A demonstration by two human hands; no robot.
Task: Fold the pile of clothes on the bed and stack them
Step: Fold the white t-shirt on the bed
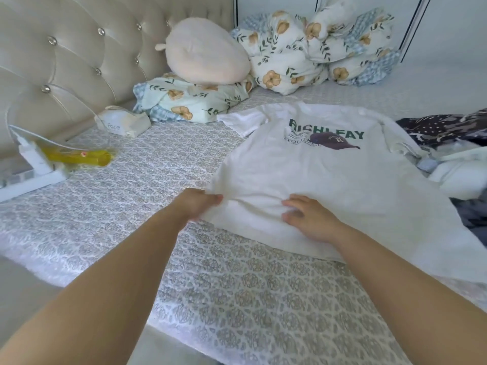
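Note:
A white T-shirt [311,169] with green lettering and a dark cap print lies spread on the patterned bed sheet [237,299], collar end toward the far side. My left hand [197,202] pinches the shirt's lower left corner at the hem. My right hand [311,217] rests on the hem area with fingers spread flat on the cloth. A pile of unfolded clothes [448,154], dark dotted and white pieces, sits at the right edge, partly under the shirt's side.
A tufted headboard [66,61] runs along the left. Floral pillows [195,101], a round cream cushion [205,52] and a bunched floral quilt [316,48] lie at the back. A tissue pack [123,123] and a yellow bottle in plastic [79,156] lie at the left.

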